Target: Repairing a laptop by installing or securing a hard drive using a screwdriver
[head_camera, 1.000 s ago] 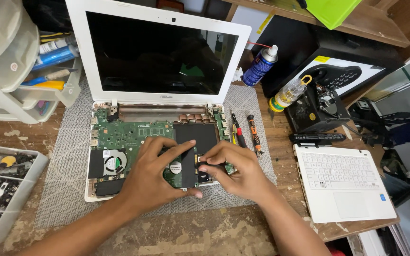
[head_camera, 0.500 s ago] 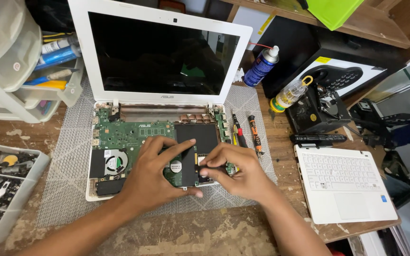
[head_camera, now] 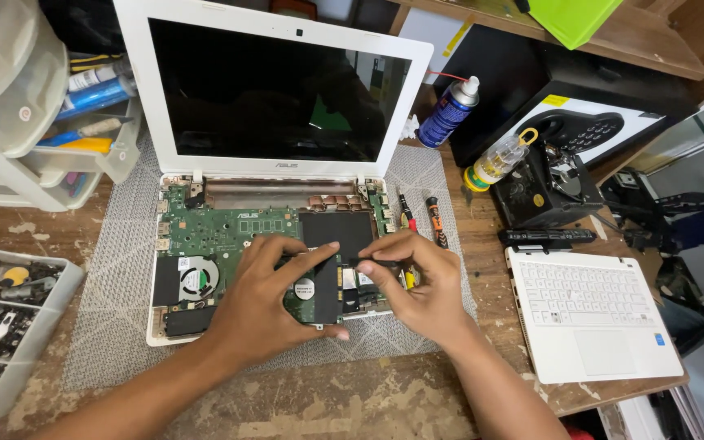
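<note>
the left hand (head_camera: 266, 297) is gripping a flat black drive (head_camera: 319, 287) – thumb under its near edge, fingers curled over the far edge – inside the opened white laptop (head_camera: 205, 269), right of the green board and round fan. the right hand (head_camera: 417, 281) is pinching a thin dark tool (head_camera: 385, 264) at the drive's right edge. the laptop is sitting on a grey mesh mat (head_camera: 116, 326) – a detached white keyboard panel (head_camera: 592, 322) is lying well apart on the right.

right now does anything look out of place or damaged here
The white laptop lies with its top cover off, green board and fan bare; its keyboard panel sits apart at right. Both hands grip a black drive.
</note>
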